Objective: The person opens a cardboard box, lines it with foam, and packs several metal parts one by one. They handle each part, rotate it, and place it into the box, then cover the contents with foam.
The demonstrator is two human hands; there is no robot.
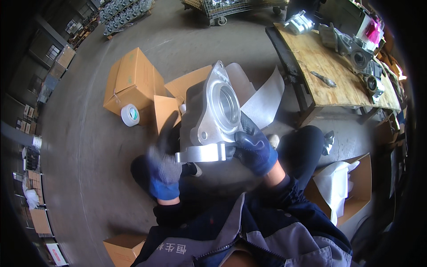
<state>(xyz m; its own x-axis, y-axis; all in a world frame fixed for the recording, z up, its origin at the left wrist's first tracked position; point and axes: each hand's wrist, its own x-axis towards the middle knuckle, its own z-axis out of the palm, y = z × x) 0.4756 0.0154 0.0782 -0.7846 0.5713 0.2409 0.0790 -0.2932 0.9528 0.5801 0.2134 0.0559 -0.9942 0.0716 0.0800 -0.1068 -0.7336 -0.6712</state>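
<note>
A silver metal casting with a round machined bore and a flat flange is held up in front of me, tilted. My right hand, in a dark blue work glove, grips its lower right side with the thumb in front. My left hand, gloved in grey and blue and partly smeared by motion, is at the casting's lower left. Its dark fingers stretch upward beside the part, and I cannot tell whether they touch it. Behind the casting stands an open cardboard box with a white foam sheet beside it.
A closed carton stands at the left, with a tape roll by it. On the right, a wooden table carries several metal castings and a tool. An open box with white foam is at the lower right.
</note>
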